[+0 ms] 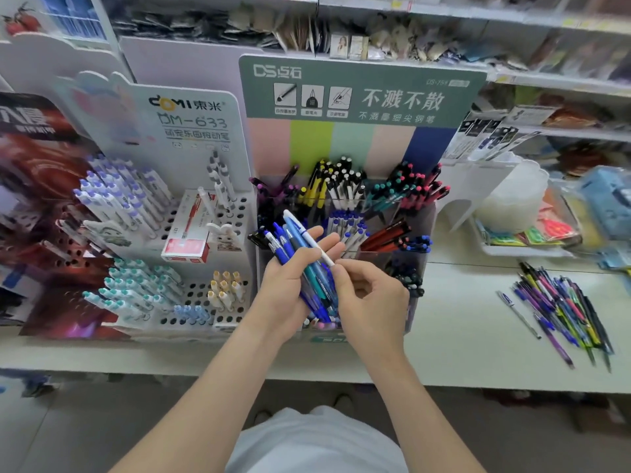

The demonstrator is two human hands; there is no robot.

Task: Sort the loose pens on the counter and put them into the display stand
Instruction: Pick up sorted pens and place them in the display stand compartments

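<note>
A red pen box lies on the white perforated rack, below cluttered shelves.

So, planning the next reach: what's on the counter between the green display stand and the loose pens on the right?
Nothing: the head view shows bare white counter between the display stand and the loose pens.

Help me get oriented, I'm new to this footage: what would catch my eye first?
Dead centre, the left hand grips a bundle of blue pens while the right hand pinches the end of a white pen lying across it. Behind them stands the green-headed display stand crammed with colour-sorted pens, and at right a heap of loose pens lies on the counter.
</note>
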